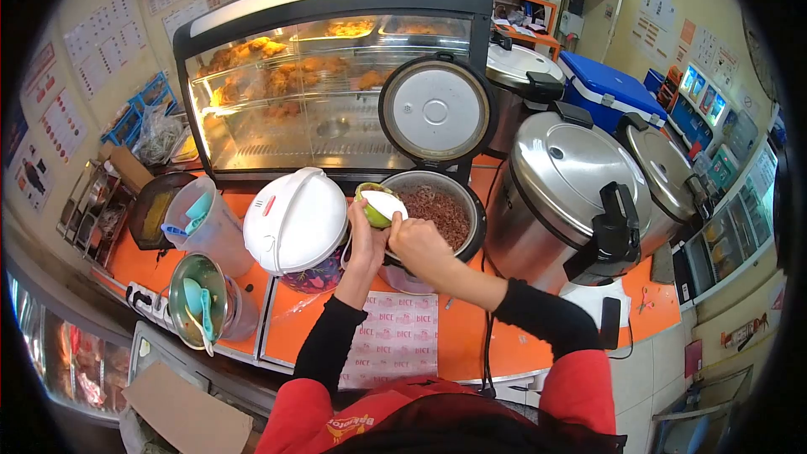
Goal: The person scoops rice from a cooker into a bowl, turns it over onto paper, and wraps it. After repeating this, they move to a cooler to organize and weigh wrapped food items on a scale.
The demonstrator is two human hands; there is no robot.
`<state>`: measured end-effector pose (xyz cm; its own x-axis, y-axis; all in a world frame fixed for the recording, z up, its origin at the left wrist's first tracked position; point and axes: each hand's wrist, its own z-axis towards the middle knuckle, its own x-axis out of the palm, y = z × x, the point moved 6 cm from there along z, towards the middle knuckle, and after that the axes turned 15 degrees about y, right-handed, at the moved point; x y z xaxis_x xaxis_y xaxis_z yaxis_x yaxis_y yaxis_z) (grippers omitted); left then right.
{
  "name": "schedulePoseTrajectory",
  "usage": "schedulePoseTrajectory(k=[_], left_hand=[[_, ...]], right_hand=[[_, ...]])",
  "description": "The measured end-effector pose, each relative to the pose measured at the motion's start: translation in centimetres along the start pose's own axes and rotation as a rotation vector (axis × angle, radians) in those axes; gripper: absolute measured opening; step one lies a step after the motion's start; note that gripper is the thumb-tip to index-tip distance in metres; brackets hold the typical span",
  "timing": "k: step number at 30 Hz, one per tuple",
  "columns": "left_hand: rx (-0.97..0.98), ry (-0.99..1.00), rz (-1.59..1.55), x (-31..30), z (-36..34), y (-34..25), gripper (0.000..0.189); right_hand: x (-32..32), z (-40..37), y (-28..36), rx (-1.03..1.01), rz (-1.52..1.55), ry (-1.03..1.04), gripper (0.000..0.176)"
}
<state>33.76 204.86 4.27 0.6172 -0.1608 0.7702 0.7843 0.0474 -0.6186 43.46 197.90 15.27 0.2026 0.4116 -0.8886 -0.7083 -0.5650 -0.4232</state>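
Observation:
My left hand (365, 242) holds a small green bowl (377, 217) at the near left rim of an open rice cooker (476, 202). Closed round the handle of a white rice paddle (385, 203), my right hand (420, 245) is just right of the bowl. The paddle's blade lies over the bowl's opening and partly hides what is inside. Reddish-brown rice (441, 217) fills the cooker's pot, and its round lid (435, 109) stands raised behind. A sheet of printed paper (393, 336) lies on the orange counter below my hands.
Left of the pot stands a white-lidded cooker (296, 220), then a plastic pitcher (227, 231) and a green bowl with utensils (187, 298). Large steel cookers (546, 202) are on the right. A heated display case (277, 134) with fried food stands behind. A black cable (487, 328) crosses the counter.

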Motion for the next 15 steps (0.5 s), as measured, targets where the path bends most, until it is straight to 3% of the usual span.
schedulePoseTrajectory(k=[3, 6, 9, 10, 12, 15], left_hand=[[0.002, -0.022, -0.009, 2.6, -2.0, -2.3, 0.055], [0.06, -0.03, -0.023, 2.5, -2.3, -3.1, 0.057], [0.107, -0.034, 0.042, 1.1, -1.6, -2.4, 0.055], [0.122, -0.042, 0.068, 1.3, -1.4, -2.3, 0.053], [0.129, -0.102, 0.173, 1.9, -2.0, -2.7, 0.047], [0.089, -0.114, 0.223, 3.1, -2.8, -3.2, 0.046]], right_hand=[[0.0, 0.4, -4.4, -0.026, 0.2, -0.117, 0.01], [-1.2, 1.4, -9.2, 0.23, 0.484, 0.012, 0.02], [4.9, 3.4, -7.8, -0.061, 0.925, 0.089, 0.032], [4.5, 2.8, -5.5, -0.101, 0.973, 0.277, 0.039], [3.5, 1.5, -3.9, 0.076, 1.021, 0.35, 0.041], [3.3, 0.9, -3.7, 0.098, 0.994, 0.436, 0.04]])
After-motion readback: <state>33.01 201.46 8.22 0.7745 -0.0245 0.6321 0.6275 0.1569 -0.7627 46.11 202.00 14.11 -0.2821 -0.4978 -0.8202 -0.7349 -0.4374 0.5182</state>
